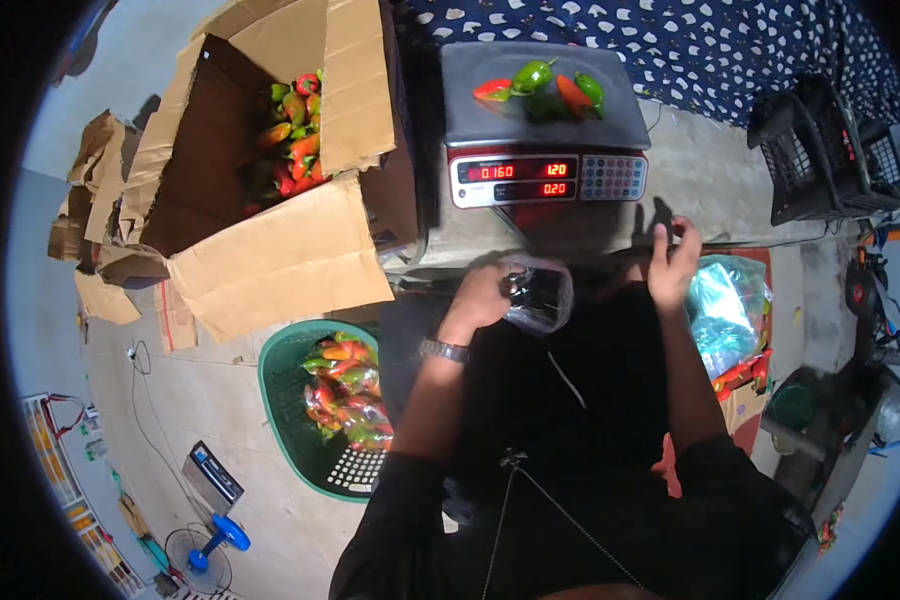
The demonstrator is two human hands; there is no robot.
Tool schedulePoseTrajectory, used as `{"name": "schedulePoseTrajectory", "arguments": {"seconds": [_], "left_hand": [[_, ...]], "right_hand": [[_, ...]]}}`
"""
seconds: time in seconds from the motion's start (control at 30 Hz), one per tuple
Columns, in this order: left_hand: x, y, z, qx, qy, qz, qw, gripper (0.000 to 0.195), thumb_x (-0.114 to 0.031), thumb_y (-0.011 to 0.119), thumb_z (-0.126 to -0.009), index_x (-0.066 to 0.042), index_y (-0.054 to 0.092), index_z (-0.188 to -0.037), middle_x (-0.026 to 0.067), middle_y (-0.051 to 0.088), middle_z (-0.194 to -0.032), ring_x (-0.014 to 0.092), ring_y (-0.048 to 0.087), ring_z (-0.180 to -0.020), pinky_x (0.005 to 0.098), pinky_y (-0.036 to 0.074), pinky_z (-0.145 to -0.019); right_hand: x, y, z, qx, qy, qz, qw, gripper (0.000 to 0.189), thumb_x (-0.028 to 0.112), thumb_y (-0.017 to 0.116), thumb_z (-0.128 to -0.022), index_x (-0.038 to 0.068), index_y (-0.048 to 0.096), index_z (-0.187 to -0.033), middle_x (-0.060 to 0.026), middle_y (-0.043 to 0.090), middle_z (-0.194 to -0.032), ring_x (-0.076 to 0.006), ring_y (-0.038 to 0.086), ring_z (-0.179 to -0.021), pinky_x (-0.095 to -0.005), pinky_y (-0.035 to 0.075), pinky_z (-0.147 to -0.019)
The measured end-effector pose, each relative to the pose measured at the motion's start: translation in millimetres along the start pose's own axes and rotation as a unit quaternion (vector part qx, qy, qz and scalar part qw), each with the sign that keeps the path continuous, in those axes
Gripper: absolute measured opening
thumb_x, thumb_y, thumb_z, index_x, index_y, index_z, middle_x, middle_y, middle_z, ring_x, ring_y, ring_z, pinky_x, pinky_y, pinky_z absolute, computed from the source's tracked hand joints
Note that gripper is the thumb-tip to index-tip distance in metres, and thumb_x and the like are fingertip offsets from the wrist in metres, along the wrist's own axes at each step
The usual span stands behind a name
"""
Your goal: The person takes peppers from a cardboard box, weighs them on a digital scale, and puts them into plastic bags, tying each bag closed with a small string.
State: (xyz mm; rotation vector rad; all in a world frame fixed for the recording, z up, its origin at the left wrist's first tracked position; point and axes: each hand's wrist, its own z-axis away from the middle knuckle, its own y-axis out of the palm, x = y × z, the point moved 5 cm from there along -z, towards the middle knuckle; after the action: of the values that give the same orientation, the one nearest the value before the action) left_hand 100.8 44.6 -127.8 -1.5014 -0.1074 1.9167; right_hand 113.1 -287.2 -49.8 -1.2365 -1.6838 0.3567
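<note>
My left hand (480,296), with a watch on its wrist, holds the rim of a clear plastic bag (559,300). The bag's mouth is spread into a loop over my dark clothing. To the right, my right hand (673,270) is raised with its fingers apart and nothing in it. Beyond both hands stands a digital scale (547,176) with lit red digits. On its metal pan (480,124) lie several red and green peppers (532,76). A pile of clear plastic bags (720,307) lies beside my right hand, on top of red peppers (746,373).
An open cardboard box (285,251) with loose peppers (300,146) stands at upper left. Below it, a green basket (279,397) contains bagged peppers (349,397). A black plastic crate (832,161) sits at right. Another scale (214,476) and a blue fan (210,551) are at lower left.
</note>
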Motion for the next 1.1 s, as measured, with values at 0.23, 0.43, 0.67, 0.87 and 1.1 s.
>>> {"name": "schedulePoseTrajectory", "arguments": {"seconds": [0.23,0.43,0.67,0.87,1.1], "left_hand": [[0,0,4,-0.007,-0.005,-0.008,1.0,0.052,0.0,0.061,-0.077,-0.01,0.073,-0.126,0.0235,0.073,-0.116,0.037,0.069,-0.115,0.0405,0.053,-0.099],[5,2,2,-0.014,0.0,0.012,1.0,0.05,-0.001,0.063,-0.077,-0.009,0.073,-0.125,0.0236,0.073,-0.116,0.038,0.069,-0.115,0.0414,0.052,-0.1],[-2,0,4,-0.006,0.01,-0.015,1.0,0.054,0.001,0.063,-0.074,-0.008,0.072,-0.127,0.0232,0.073,-0.111,0.039,0.069,-0.111,0.0436,0.053,-0.098],[6,-5,8,-0.018,0.013,-0.001,1.0,0.058,0.002,0.06,-0.074,-0.01,0.072,-0.129,0.0225,0.074,-0.11,0.04,0.069,-0.109,0.0461,0.054,-0.096],[3,-8,9,-0.026,0.041,-0.019,0.999,0.052,-0.001,0.063,-0.078,-0.012,0.07,-0.129,0.0223,0.072,-0.116,0.042,0.066,-0.113,0.0498,0.054,-0.098]], "right_hand": [[0,18,-8,0.06,-0.02,-0.009,0.998,0.039,0.024,0.065,-0.1,-0.004,0.056,-0.126,-0.0263,0.06,-0.124,-0.0438,0.057,-0.117,-0.0491,0.044,-0.103],[7,20,-8,0.079,-0.011,-0.011,0.997,0.039,0.022,0.067,-0.099,-0.005,0.056,-0.126,-0.027,0.059,-0.123,-0.045,0.057,-0.117,-0.0488,0.045,-0.101],[46,46,-71,0.029,-0.112,-0.058,0.992,0.032,0.016,0.076,-0.091,0.001,0.064,-0.116,-0.0212,0.065,-0.114,-0.0394,0.062,-0.11,-0.0453,0.049,-0.097],[150,97,-150,0.052,-0.285,0.031,0.956,0.049,0.014,0.08,-0.077,0.012,0.068,-0.124,-0.0212,0.058,-0.137,-0.0422,0.054,-0.127,-0.0494,0.046,-0.104],[184,133,-162,0.155,-0.361,0.161,0.905,0.036,0.026,0.076,-0.081,0.013,0.076,-0.115,-0.0154,0.047,-0.156,-0.0438,0.036,-0.147,-0.0574,0.033,-0.115]]}}
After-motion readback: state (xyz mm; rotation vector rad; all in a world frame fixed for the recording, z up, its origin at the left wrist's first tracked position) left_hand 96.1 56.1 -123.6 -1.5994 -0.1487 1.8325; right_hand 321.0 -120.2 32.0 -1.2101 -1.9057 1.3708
